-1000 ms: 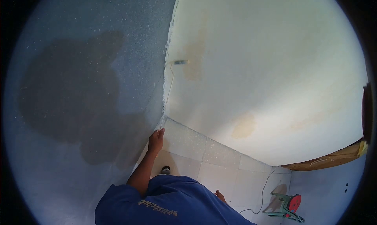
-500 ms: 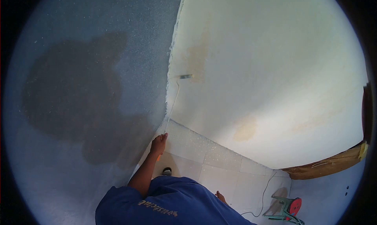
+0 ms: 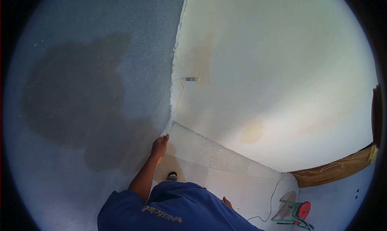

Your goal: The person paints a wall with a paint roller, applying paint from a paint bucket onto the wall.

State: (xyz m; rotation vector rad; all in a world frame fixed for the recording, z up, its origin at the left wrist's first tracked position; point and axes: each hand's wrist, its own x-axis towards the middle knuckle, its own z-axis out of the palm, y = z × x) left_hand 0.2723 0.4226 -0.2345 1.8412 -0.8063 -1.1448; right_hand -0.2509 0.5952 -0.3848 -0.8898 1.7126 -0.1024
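Note:
My left hand (image 3: 160,145) is closed round the handle of a long paint roller, an orange part of the grip showing just below it. The thin rod runs up to the roller head (image 3: 191,79), which lies against the pale wall (image 3: 258,61) near the corner with the blue-grey wall (image 3: 149,29). A tan patch (image 3: 200,61) shows just above the roller head. My right hand (image 3: 227,202) hangs low by the blue shirt, mostly hidden by it; what it holds, if anything, cannot be made out.
A green and red stool (image 3: 301,212) stands on the tiled floor (image 3: 221,182) at the lower right, with a dark cable (image 3: 271,196) beside it. A brown covering (image 3: 336,169) runs along the pale wall's right edge. A sandalled foot (image 3: 172,176) shows below.
My left hand has shifted slightly left and up. The roller head has moved slightly right and looks sharper and more level.

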